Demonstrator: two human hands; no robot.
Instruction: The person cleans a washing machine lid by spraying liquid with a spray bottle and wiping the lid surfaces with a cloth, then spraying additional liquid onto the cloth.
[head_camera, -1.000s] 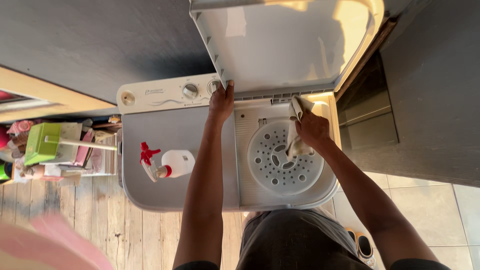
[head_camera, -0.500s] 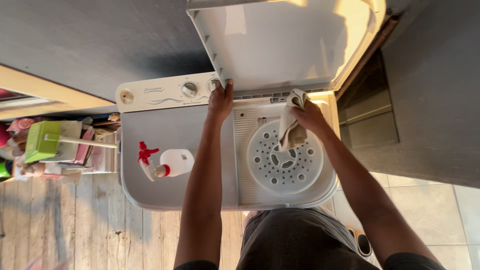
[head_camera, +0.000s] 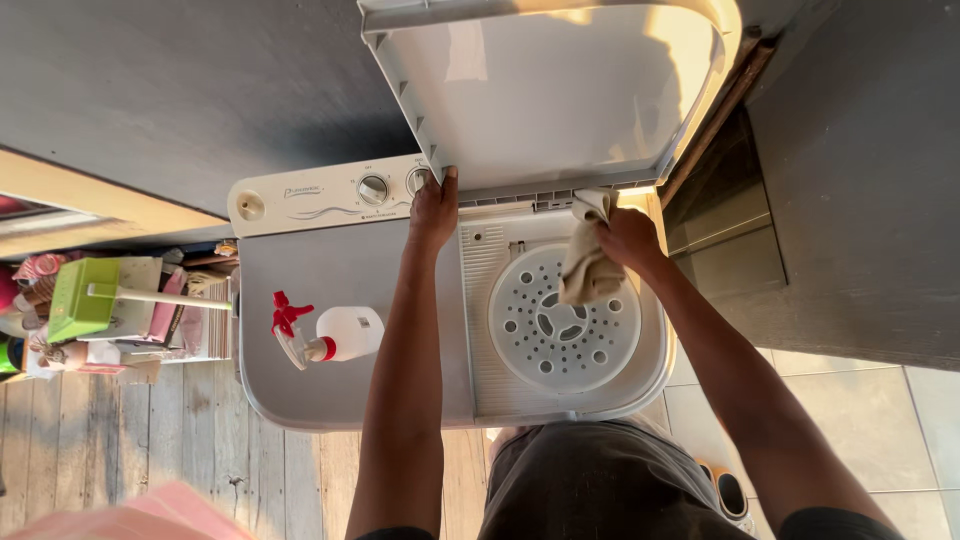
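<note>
The left hand (head_camera: 434, 210) props the raised lid (head_camera: 545, 90) by its edge; the right hand (head_camera: 628, 238), its grip closed on a beige cloth (head_camera: 585, 262), presses it against the hinge ledge.

your cloth (head_camera: 585, 265): soft, matt fabric | washer lid (head_camera: 545, 90): smooth glossy plastic | floor (head_camera: 150, 450): rough wood

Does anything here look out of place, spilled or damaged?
Only the spray bottle: it lies on its side on the closed grey lid, not upright. No spill or damage shows. The right hand holds a cloth.
</note>
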